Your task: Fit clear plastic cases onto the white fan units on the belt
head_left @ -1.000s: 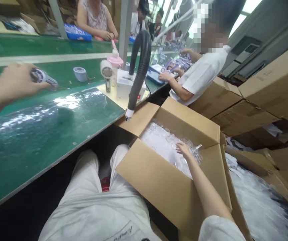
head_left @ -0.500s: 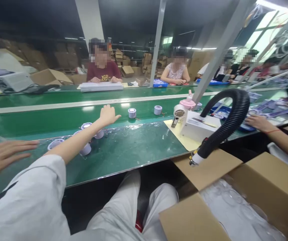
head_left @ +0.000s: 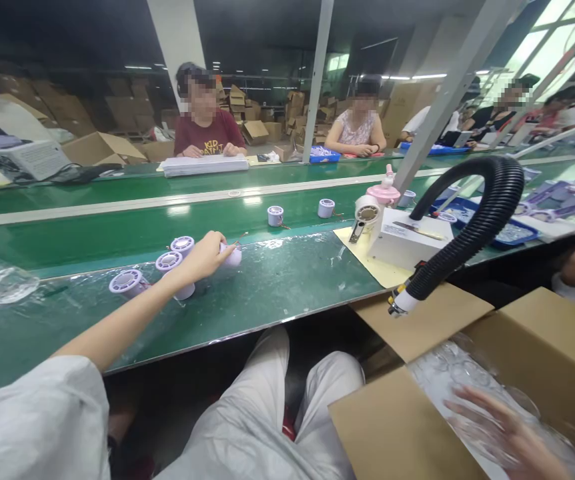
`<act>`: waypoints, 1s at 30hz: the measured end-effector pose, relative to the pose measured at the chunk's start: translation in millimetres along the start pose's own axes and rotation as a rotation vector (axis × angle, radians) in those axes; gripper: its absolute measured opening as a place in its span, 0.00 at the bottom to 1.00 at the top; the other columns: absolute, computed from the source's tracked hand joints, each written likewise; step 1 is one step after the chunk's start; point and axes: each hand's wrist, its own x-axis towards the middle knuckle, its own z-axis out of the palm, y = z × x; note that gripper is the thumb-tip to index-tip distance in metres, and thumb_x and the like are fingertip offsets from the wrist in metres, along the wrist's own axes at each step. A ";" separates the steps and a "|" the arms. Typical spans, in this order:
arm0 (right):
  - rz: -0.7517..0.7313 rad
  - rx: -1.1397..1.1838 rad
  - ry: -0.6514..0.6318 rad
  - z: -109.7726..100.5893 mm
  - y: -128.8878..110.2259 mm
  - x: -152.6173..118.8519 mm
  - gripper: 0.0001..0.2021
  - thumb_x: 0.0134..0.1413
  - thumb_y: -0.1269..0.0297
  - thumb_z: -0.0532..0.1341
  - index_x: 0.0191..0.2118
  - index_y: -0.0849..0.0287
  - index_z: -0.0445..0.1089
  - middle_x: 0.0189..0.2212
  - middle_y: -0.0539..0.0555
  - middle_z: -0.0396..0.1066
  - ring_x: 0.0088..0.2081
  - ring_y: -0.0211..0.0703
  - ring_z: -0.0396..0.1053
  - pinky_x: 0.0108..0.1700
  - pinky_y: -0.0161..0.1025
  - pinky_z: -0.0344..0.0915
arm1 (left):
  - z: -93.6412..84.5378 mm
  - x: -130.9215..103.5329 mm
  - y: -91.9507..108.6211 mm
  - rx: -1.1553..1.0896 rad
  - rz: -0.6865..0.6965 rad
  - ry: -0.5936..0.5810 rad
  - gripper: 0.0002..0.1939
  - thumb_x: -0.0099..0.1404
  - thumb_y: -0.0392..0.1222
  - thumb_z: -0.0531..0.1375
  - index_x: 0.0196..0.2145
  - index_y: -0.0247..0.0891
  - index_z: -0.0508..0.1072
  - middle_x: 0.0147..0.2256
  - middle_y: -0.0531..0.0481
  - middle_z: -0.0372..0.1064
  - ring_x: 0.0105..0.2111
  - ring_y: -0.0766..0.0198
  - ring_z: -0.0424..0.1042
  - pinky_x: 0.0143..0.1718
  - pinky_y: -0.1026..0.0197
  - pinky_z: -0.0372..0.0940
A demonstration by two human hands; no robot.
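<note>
- The lilac motor (head_left: pixel 234 257) is over the green bench (head_left: pixel 277 290), thin wires poking up and away; from here I can't make out exactly how its axis tilts.
- The left hand (head_left: pixel 207 256) has thumb and fingers closed around it.
- Just beside the forearm, three other motors (head_left: pixel 126 281) stand, grilled ends up.
- Over at the box (head_left: pixel 402 430), the right hand (head_left: pixel 510 427) is a blur, fingers outstretched and parted above clear rings (head_left: pixel 451 353); whether they touch, I can't tell.

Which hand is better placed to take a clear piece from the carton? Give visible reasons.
The right hand, probably: it is at the open carton, near clear pieces, while the left hand grasps a lavender part over the green tabletop.
</note>
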 end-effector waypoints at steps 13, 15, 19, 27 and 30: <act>-0.570 -0.770 -0.321 116.2 -112.1 -6.0 0.23 0.57 0.66 0.62 0.59 0.53 0.67 0.55 0.63 0.64 0.47 0.57 0.68 0.40 0.49 0.73 | 112.6 -113.8 124.2 -1.149 -0.177 -1.425 0.27 0.54 0.61 0.64 0.39 0.34 0.71 0.26 0.53 0.67 0.18 0.71 0.61 0.18 0.68 0.55; -0.521 -0.815 -0.350 115.2 -110.0 -9.0 0.18 0.56 0.67 0.64 0.53 0.54 0.72 0.54 0.61 0.65 0.45 0.55 0.68 0.38 0.47 0.73 | 111.2 -117.3 131.3 -0.992 -0.005 -1.337 0.19 0.59 0.55 0.63 0.38 0.35 0.73 0.27 0.54 0.67 0.21 0.72 0.61 0.23 0.67 0.57; -0.419 -0.723 -0.424 109.3 -104.9 -15.2 0.09 0.51 0.74 0.66 0.38 0.54 0.75 0.53 0.57 0.66 0.48 0.53 0.67 0.38 0.43 0.72 | 99.8 -121.9 139.2 -0.642 0.429 -0.966 0.11 0.62 0.46 0.62 0.39 0.38 0.76 0.36 0.51 0.69 0.35 0.64 0.68 0.38 0.63 0.61; -0.135 -0.122 -0.417 105.2 -113.9 -20.6 0.07 0.59 0.60 0.63 0.33 0.56 0.74 0.49 0.57 0.69 0.48 0.51 0.69 0.46 0.45 0.69 | 105.1 -128.0 131.1 -0.640 0.557 -0.588 0.23 0.54 0.54 0.68 0.45 0.41 0.75 0.38 0.48 0.68 0.38 0.60 0.69 0.41 0.58 0.64; -0.040 0.016 -0.294 107.9 -116.9 -21.0 0.13 0.61 0.61 0.58 0.28 0.57 0.73 0.46 0.58 0.71 0.46 0.50 0.70 0.42 0.42 0.69 | 118.0 -128.8 125.6 -0.639 0.620 -0.485 0.35 0.45 0.58 0.72 0.49 0.43 0.75 0.40 0.46 0.65 0.41 0.57 0.68 0.44 0.53 0.66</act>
